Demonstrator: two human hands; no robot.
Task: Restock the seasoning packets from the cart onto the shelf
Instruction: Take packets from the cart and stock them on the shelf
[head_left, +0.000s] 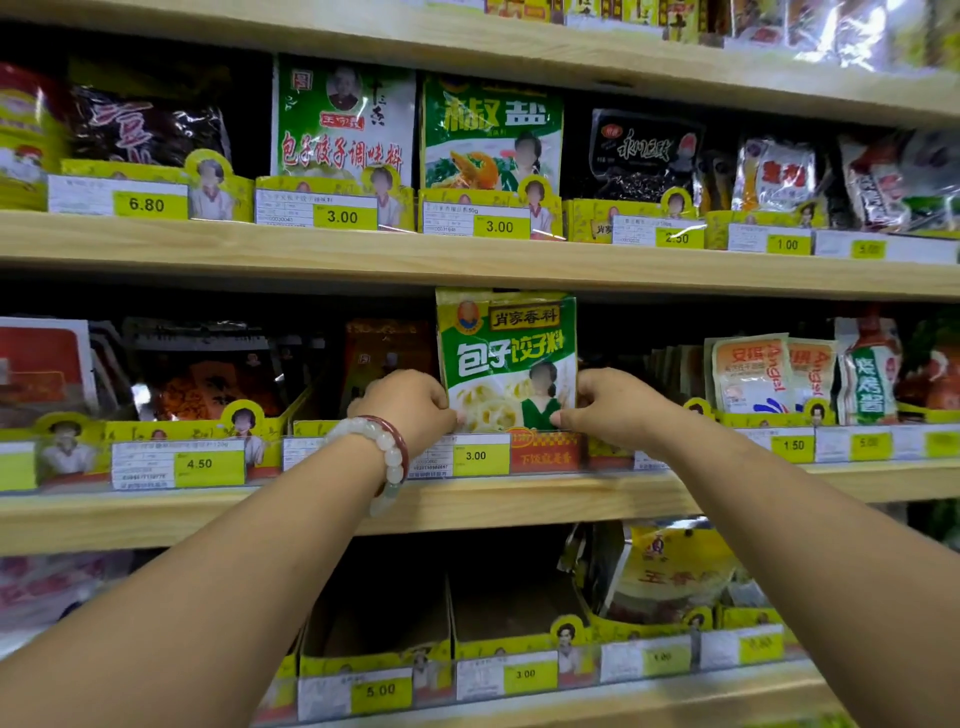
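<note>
Seasoning packets (508, 358) stand upright between my hands at the middle shelf (467, 499), squared so the stack drops into its slot behind the 3.00 price tag (475, 456). My left hand (410, 405) and right hand (608, 402) pinch the lower side edges, fingers curled round them

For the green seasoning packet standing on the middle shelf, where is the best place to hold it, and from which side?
Hold the green seasoning packet by its two lower side edges, coming from the front, as the left hand and right hand do. It is flat, upright and facing out, so its edges are free.
</note>
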